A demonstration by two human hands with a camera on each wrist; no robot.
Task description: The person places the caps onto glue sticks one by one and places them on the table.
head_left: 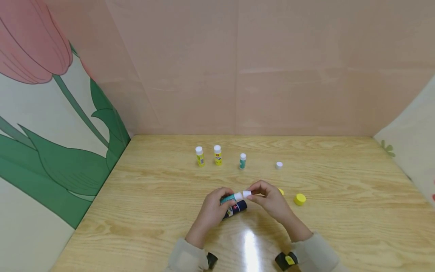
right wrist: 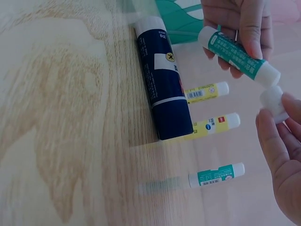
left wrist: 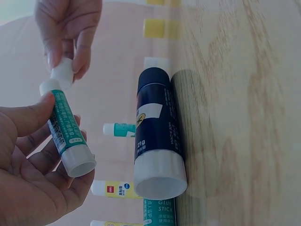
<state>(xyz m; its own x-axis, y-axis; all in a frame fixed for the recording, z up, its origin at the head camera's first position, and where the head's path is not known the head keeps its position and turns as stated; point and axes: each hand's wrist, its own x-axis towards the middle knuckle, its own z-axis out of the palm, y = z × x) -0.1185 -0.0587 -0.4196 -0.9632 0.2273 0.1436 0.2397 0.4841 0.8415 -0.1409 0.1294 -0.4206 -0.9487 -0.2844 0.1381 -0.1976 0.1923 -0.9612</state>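
My left hand point(head_left: 214, 207) grips a teal glue stick point(left wrist: 63, 120) around its labelled body, its white end pointing toward the right hand. My right hand point(head_left: 268, 200) pinches a small white cap point(right wrist: 273, 103) between thumb and fingertips, right at the white end of the stick. Below the left hand, a larger dark blue glue stick point(head_left: 239, 207) lies on its side on the wooden table. Part of another teal glue stick point(left wrist: 160, 214) shows beside the blue one in the left wrist view, mostly hidden.
Behind the hands stand two yellow glue sticks point(head_left: 199, 156) with white caps and a small teal one point(head_left: 242, 161). A loose white cap point(head_left: 279, 165) sits farther right. Nearer are a yellow cap point(head_left: 300, 199) and another yellow piece point(head_left: 280, 191), partly hidden by the right hand.
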